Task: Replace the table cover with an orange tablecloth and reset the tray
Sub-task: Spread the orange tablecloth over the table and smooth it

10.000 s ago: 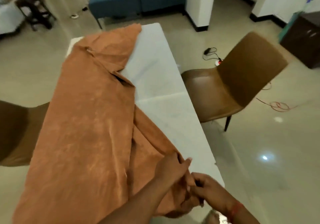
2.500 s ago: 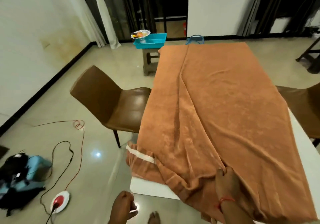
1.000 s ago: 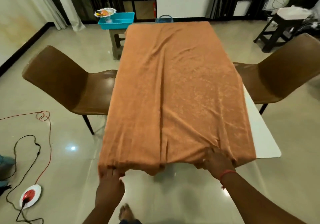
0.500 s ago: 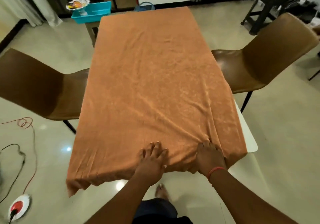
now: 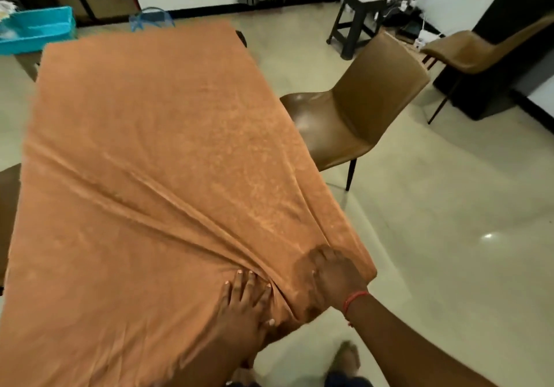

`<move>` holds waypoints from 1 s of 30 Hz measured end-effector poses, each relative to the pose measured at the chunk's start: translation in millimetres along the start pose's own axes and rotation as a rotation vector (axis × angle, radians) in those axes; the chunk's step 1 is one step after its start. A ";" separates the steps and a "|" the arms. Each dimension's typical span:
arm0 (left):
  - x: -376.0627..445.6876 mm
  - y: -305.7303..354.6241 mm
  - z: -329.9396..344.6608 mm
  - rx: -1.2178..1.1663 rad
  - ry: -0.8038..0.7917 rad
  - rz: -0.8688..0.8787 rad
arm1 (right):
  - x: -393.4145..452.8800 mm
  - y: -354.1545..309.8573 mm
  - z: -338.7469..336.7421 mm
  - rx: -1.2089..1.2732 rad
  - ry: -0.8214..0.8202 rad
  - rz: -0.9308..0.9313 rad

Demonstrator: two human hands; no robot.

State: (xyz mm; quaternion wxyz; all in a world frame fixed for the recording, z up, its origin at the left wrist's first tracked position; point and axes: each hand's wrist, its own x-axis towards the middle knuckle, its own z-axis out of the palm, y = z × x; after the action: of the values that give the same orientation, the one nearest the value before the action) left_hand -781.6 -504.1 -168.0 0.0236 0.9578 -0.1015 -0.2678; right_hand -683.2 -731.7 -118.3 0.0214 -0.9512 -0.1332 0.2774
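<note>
The orange tablecloth [image 5: 156, 152] lies spread over the whole table, and no white tabletop shows. Long creases run across the cloth and meet at its near right corner. My right hand [image 5: 331, 280], with a red thread on the wrist, grips a bunch of cloth at that corner. My left hand [image 5: 247, 299] lies flat on the cloth just left of it, fingers straight and spread. A turquoise tray [image 5: 34, 28] sits on a low stool beyond the table's far left corner.
A brown chair [image 5: 356, 107] stands close to the table's right side, another brown chair [image 5: 482, 49] farther right. A dark chair edge [image 5: 7, 206] shows at the left. A black stool [image 5: 358, 19] carries white cloth. A blue wire basket [image 5: 151, 19] sits behind the table.
My right hand has moved right and drawn the cloth over the near right corner, covering the white tabletop. New creases fan out from it. My left hand stays flat beside it.
</note>
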 end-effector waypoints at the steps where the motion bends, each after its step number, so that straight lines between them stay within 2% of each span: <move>1: 7.5 10.4 -6.0 0.000 0.023 0.008 | 4.0 9.0 -1.3 -0.026 -0.019 -0.021; 3: 19.7 29.1 -13.3 0.050 0.073 0.018 | 11.6 24.2 -4.0 -0.045 -0.043 -0.039; 10: 47.4 92.2 -45.9 -0.025 -0.065 -0.136 | 31.9 80.1 -28.3 -0.210 -0.070 -0.151; 14: 58.6 121.6 -47.4 -0.050 -0.070 -0.237 | 41.4 103.9 -43.7 -0.217 -0.122 -0.217; 19: 58.7 151.7 -53.9 -0.108 -0.072 -0.296 | 33.9 123.3 -50.7 -0.368 -0.126 -0.275; 21: 59.7 149.5 -48.8 -0.136 -0.116 -0.329 | 24.7 122.0 -52.3 -0.307 -0.069 -0.353; 25: 63.8 133.0 -36.7 -0.061 -0.010 -0.184 | 14.0 108.7 -35.3 -0.139 -0.080 -0.498; 28: 53.1 124.4 -52.1 -0.198 0.060 -0.352 | 16.1 113.6 -18.3 -0.160 -0.148 -0.524; 30: 42.4 114.5 -44.1 -0.185 0.085 -0.474 | 16.2 116.9 -14.4 -0.187 -0.174 -0.488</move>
State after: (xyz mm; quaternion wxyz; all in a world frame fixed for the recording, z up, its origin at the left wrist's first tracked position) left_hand -744.1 -625.4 -140.4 0.0521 0.9590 0.1519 -0.2333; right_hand -634.2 -839.5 -128.1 -0.0117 -0.8614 -0.3848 0.3312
